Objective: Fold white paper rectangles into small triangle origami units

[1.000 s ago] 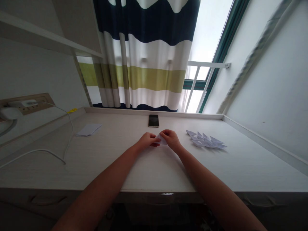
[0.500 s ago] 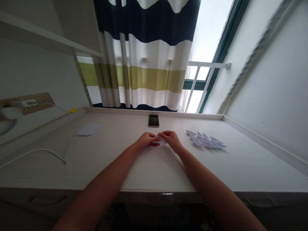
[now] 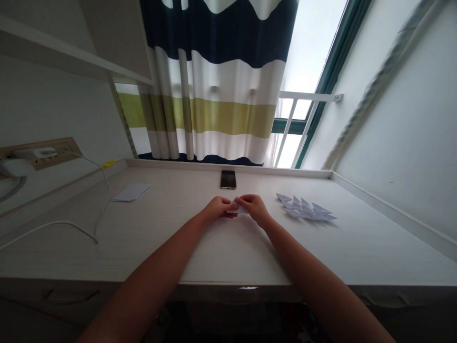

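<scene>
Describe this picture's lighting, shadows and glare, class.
Head view: the window is blown out nearly white; head view: soft shadows edge the folded papers; head view: dark below the desk, bar a small glint; head view: creases on the held paper unclear.

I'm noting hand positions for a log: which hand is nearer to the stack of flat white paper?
Left. The left hand is to the right of the paper stack; the right hand is farther right, beyond the folded paper both hold.
</scene>
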The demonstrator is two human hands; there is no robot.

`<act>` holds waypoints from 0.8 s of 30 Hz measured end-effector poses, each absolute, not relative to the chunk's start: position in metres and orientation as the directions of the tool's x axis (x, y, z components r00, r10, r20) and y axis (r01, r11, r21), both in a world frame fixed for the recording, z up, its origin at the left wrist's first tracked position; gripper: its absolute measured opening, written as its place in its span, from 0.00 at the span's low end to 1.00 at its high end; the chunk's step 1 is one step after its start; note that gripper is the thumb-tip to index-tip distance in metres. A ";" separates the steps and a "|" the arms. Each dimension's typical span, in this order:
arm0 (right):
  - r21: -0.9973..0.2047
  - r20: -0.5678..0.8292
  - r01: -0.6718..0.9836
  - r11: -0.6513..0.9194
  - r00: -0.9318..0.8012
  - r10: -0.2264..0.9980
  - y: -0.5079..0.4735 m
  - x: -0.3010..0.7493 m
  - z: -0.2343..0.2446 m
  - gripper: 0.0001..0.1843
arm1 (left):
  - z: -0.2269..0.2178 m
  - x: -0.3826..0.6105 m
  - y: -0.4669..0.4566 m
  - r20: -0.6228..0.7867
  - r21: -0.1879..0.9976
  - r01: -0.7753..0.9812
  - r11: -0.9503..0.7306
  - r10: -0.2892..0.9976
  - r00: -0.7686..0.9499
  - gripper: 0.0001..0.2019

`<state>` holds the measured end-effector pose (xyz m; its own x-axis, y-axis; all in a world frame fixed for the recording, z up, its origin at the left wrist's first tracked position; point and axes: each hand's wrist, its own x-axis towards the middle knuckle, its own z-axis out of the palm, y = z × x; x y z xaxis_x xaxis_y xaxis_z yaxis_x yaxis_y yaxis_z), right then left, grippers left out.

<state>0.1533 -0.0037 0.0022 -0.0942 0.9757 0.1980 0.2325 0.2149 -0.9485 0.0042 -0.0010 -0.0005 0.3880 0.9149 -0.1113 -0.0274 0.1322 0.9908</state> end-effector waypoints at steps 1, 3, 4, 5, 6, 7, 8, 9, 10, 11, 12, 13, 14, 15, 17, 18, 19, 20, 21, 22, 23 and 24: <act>-0.945 0.207 0.240 0.223 -0.091 0.974 -0.003 0.153 0.002 0.16 | 0.000 0.004 -0.001 -0.109 0.991 -0.027 0.129 0.914 0.390 0.17; -0.944 0.211 0.242 0.226 -0.087 0.974 -0.003 0.153 0.002 0.16 | 0.001 0.004 -0.002 -0.105 0.991 -0.031 0.128 0.910 0.400 0.17; -0.946 0.209 0.236 0.224 -0.086 0.974 -0.002 0.154 0.002 0.16 | 0.001 0.004 -0.002 -0.104 0.991 -0.033 0.128 0.909 0.405 0.18; -0.948 0.207 0.228 0.221 -0.086 0.975 -0.002 0.154 0.002 0.16 | 0.002 0.004 -0.002 -0.102 0.991 -0.035 0.127 0.907 0.408 0.19; -0.951 0.204 0.217 0.219 -0.088 0.975 -0.002 0.155 0.002 0.16 | 0.002 0.004 -0.002 -0.098 0.992 -0.036 0.124 0.908 0.408 0.19; -0.955 0.203 0.204 0.217 -0.089 0.975 -0.002 0.155 0.002 0.15 | 0.002 0.004 -0.002 -0.093 0.992 -0.038 0.118 0.909 0.406 0.19; -0.958 0.201 0.191 0.215 -0.090 0.976 -0.002 0.155 0.003 0.15 | 0.002 0.004 -0.001 -0.087 0.993 -0.041 0.113 0.910 0.404 0.19; -0.961 0.198 0.180 0.211 -0.090 0.976 -0.002 0.156 0.003 0.15 | 0.001 0.004 -0.001 -0.082 0.993 -0.045 0.109 0.910 0.406 0.19; -0.964 0.192 0.171 0.205 -0.090 0.977 -0.002 0.156 0.003 0.15 | 0.001 0.004 0.000 -0.077 0.993 -0.051 0.108 0.909 0.411 0.19; -0.966 0.186 0.163 0.198 -0.089 0.979 -0.003 0.156 0.004 0.14 | 0.001 0.004 0.001 -0.074 0.992 -0.059 0.108 0.905 0.419 0.19; -0.969 0.180 0.156 0.192 -0.089 0.980 -0.003 0.156 0.004 0.14 | 0.000 0.004 0.001 -0.070 0.992 -0.065 0.108 0.901 0.428 0.18; -0.971 0.175 0.147 0.187 -0.090 0.980 -0.004 0.156 0.004 0.14 | 0.000 0.004 0.001 -0.067 0.992 -0.071 0.108 0.898 0.435 0.18; -0.974 0.170 0.139 0.182 -0.094 0.981 -0.004 0.156 0.004 0.14 | 0.000 0.004 0.001 -0.062 0.992 -0.074 0.105 0.896 0.440 0.18; -0.976 0.164 0.129 0.176 -0.098 0.982 -0.005 0.156 0.004 0.14 | 0.000 0.003 0.001 -0.057 0.992 -0.074 0.100 0.893 0.445 0.17; -0.981 0.146 0.112 0.158 -0.104 0.984 -0.005 0.156 0.005 0.14 | 0.000 0.003 0.001 -0.048 0.994 -0.068 0.089 0.888 0.458 0.18; -0.983 0.135 0.106 0.147 -0.108 0.985 -0.006 0.156 0.005 0.14 | 0.000 0.003 0.000 -0.045 0.994 -0.064 0.084 0.884 0.465 0.18; -0.985 0.125 0.104 0.137 -0.109 0.986 -0.006 0.156 0.005 0.14 | -0.001 0.002 0.000 -0.043 0.995 -0.059 0.080 0.882 0.470 0.19; -0.986 0.117 0.105 0.128 -0.109 0.987 -0.006 0.156 0.005 0.14 | -0.001 0.002 0.001 -0.042 0.996 -0.053 0.077 0.879 0.474 0.19; -0.987 0.109 0.109 0.120 -0.108 0.988 -0.006 0.156 0.005 0.14 | -0.001 0.002 0.001 -0.042 0.996 -0.048 0.074 0.878 0.477 0.19; -0.987 0.103 0.112 0.114 -0.106 0.989 -0.006 0.156 0.005 0.13 | -0.002 0.002 0.002 -0.042 0.997 -0.043 0.071 0.878 0.477 0.19; -0.988 0.098 0.112 0.110 -0.104 0.990 -0.006 0.155 0.005 0.12 | -0.003 0.002 0.002 -0.042 0.997 -0.037 0.068 0.879 0.475 0.19; -0.989 0.096 0.103 0.106 -0.102 0.990 -0.006 0.154 0.005 0.11 | -0.003 0.002 0.003 -0.041 0.998 -0.031 0.063 0.881 0.471 0.19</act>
